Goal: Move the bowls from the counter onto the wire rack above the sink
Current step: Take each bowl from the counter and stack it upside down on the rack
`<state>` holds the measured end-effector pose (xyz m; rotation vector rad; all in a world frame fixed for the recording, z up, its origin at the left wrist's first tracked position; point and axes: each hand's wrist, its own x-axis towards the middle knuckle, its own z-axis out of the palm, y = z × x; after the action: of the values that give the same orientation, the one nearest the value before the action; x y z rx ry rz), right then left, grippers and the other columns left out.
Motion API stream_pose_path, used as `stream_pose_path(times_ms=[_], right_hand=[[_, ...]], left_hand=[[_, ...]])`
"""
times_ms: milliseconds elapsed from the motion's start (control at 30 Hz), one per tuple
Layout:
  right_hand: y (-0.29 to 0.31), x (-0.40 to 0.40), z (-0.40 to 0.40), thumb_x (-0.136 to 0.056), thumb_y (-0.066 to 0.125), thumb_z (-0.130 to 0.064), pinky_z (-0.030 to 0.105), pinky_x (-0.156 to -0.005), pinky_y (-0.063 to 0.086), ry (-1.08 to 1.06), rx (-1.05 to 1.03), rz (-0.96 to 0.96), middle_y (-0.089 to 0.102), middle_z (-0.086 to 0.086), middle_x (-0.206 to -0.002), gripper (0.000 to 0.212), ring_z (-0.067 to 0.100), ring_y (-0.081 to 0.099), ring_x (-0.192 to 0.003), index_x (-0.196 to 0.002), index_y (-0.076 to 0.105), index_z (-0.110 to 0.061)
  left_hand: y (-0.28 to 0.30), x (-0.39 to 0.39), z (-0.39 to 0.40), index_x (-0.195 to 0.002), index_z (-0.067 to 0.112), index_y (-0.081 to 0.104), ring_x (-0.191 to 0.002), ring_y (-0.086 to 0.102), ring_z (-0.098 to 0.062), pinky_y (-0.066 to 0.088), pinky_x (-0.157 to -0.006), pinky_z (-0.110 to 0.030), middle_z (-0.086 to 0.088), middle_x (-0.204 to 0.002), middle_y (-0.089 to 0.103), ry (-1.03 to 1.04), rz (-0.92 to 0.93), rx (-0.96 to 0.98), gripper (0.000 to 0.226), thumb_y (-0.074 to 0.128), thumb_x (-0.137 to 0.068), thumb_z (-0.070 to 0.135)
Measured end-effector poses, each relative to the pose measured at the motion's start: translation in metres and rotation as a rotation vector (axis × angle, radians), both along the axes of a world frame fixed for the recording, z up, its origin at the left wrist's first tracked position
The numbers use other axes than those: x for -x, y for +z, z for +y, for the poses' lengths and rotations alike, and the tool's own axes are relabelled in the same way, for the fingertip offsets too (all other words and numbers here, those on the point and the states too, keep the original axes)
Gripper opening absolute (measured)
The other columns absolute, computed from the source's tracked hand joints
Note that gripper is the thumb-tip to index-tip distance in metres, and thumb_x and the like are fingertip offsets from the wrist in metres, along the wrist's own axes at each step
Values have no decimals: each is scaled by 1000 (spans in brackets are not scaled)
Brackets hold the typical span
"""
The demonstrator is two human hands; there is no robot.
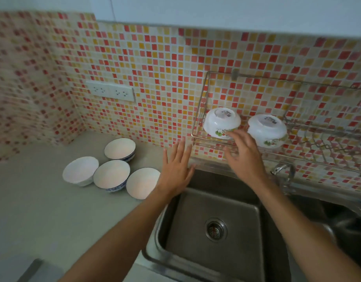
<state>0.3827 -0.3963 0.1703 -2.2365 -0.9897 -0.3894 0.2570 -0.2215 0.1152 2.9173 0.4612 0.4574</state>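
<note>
Several white bowls stand upright on the grey counter [43,210] left of the sink: one at the back [119,148], one at the left [80,170], a blue-patterned one in the middle [111,175] and one nearest the sink [142,182]. Two white bowls with fruit prints lie upside down on the wire rack [204,98]: a left one [221,122] and a right one [266,130]. My right hand [244,157] hovers just below the left rack bowl, fingers apart, holding nothing. My left hand [176,169] is spread flat beside the sink-side counter bowl, empty.
A steel sink [216,226] with a drain strainer [215,230] lies below my arms. A faucet [282,169] stands at the sink's back right under the rack. A double wall socket [110,90] sits on the mosaic tiles.
</note>
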Motion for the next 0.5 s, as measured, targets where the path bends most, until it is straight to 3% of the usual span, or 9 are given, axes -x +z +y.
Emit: stream_pose_path(times_ms=[300,500], right_hand=[[-23,88,117,-92,62,-27,28,-102,38,295,15,122,42,3,-143,48,17,39,-131,-137,49,-17],[-53,145,207,-91,62,-27,38,-110,35,352,133,148,41,4,-147,52,21,35,-136,-141,47,-20]], left_hand=[[-7,123,83,-150,25,7,-148,-3,-22,-4,-117,-52,-3,-160,-2,363,-38,106,60,24,-98,49],[-25,178,166,-148,19,19,-147,9,-23,5,-117,-50,-7,-160,9,450,-108,161,54,31,-99,40]])
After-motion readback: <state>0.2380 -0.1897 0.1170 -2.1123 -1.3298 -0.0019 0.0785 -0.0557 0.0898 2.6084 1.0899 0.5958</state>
